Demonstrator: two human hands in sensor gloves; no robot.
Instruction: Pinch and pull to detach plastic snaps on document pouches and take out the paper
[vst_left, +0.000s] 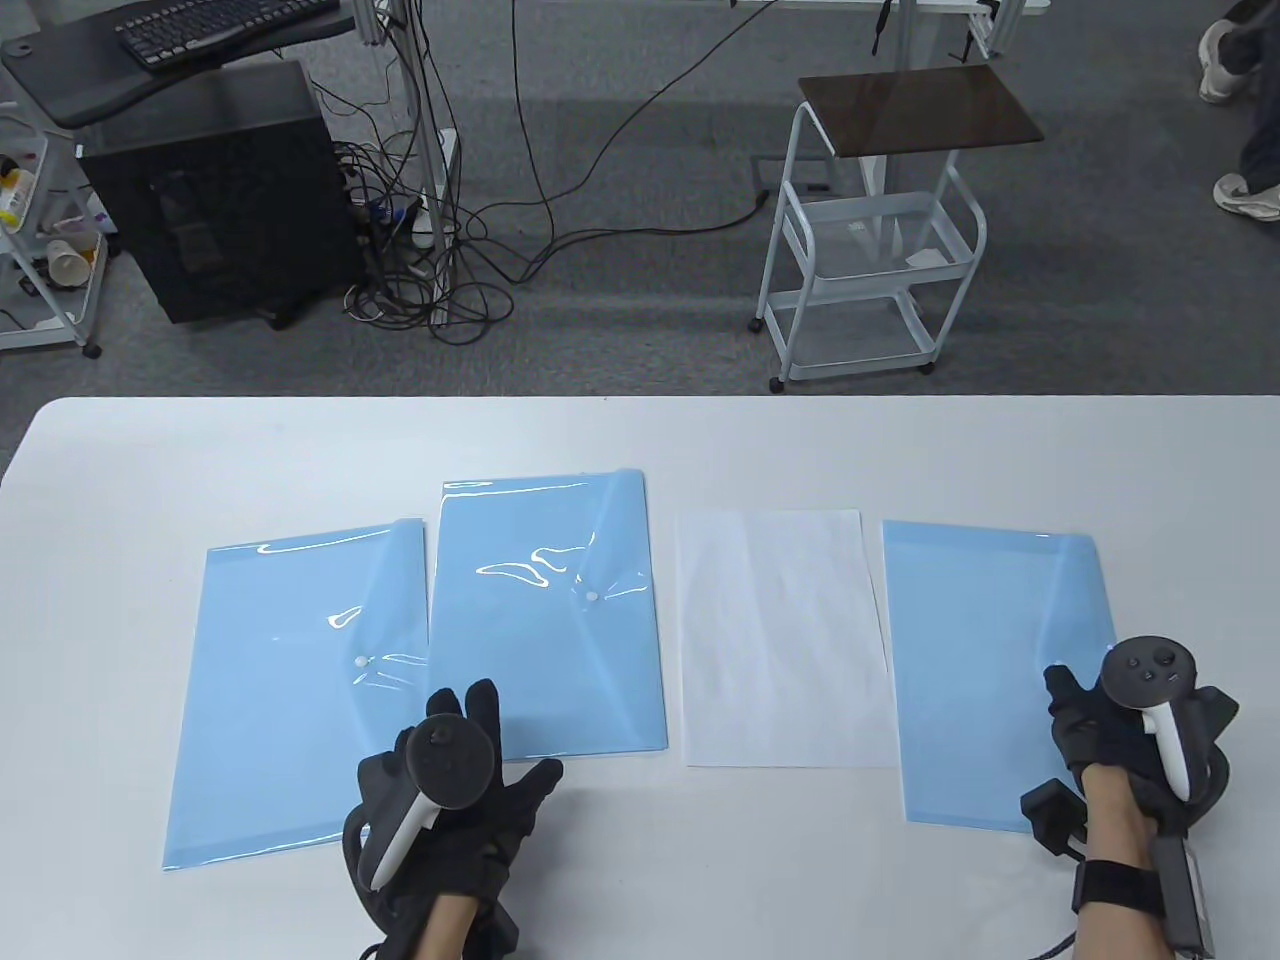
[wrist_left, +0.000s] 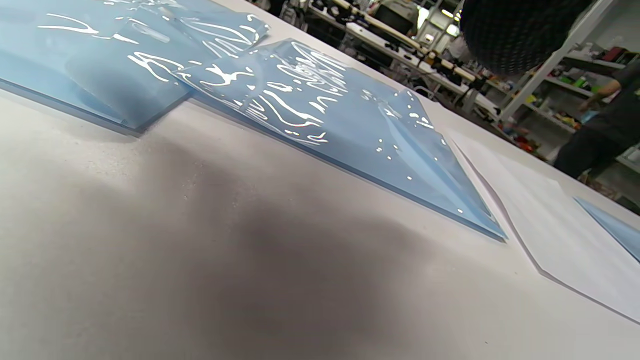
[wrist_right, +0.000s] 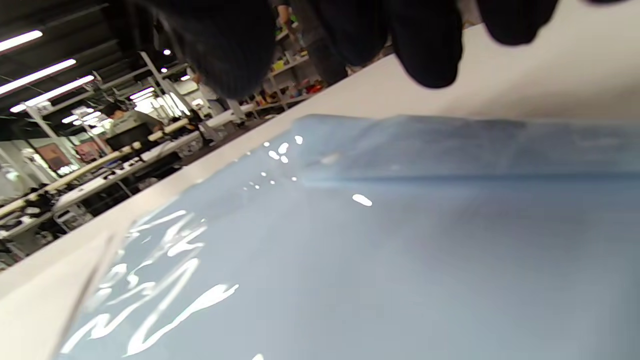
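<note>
Blue plastic pouches lie in a row on the white table (vst_left: 120, 470): left pouch (vst_left: 290, 690), middle pouch (vst_left: 545, 620), then a loose paper sheet (vst_left: 780, 640), then right pouch (vst_left: 990, 670). One sheet looks already out. Left hand (vst_left: 455, 790) rests fingers spread at the near edges of the left and middle pouches, holding nothing. Right hand (vst_left: 1125, 725) sits over the right pouch's near corner; its finger state I cannot tell. Next, probably: pinch the middle pouch's white snap (vst_left: 592, 596). Nothing blocks it; a cart (vst_left: 870, 230) stands beyond.
</note>
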